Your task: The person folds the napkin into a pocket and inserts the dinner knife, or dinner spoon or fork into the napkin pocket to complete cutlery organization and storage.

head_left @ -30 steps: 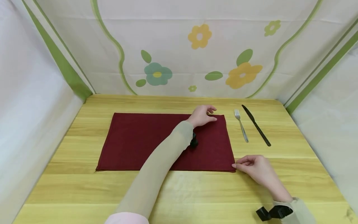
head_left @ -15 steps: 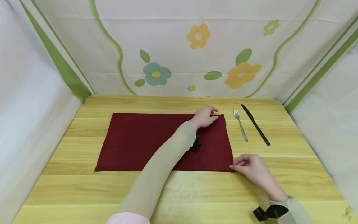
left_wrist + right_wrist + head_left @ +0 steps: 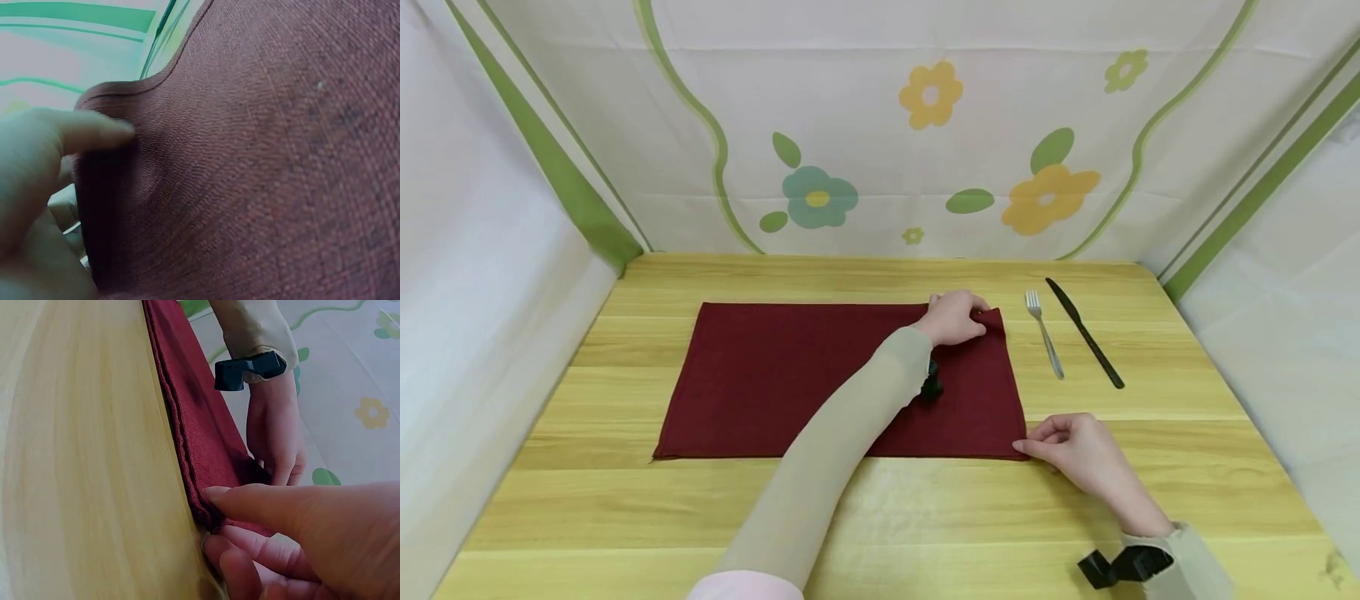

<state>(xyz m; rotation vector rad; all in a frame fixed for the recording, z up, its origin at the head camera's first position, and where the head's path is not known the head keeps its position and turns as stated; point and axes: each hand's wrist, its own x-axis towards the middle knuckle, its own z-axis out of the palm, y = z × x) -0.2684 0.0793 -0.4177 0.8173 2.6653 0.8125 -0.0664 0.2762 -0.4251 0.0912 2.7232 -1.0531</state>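
A dark red cloth [image 3: 775,375], folded with layered edges along its near side, lies flat across the middle of the wooden table. At its far right corner, my left hand [image 3: 953,318] pinches the edge, thumb above and the other fingers behind; the left wrist view shows the cloth [image 3: 250,156] bent up there. My right hand [image 3: 1082,454] pinches the near right corner between thumb and fingers. The right wrist view shows the stacked edges of the cloth [image 3: 194,419] running into that pinch. My left forearm covers part of the cloth.
To the right of the cloth lie a silver fork [image 3: 1047,337] and, beside it, a black knife [image 3: 1086,333]. White curtains with green bands and printed flowers [image 3: 820,197] enclose the wooden table [image 3: 587,508] at the back and sides.
My left hand has shifted slightly right and nearer, and its fingers have closed on the far right corner, which now lifts a little. My right hand stays at the near corner.
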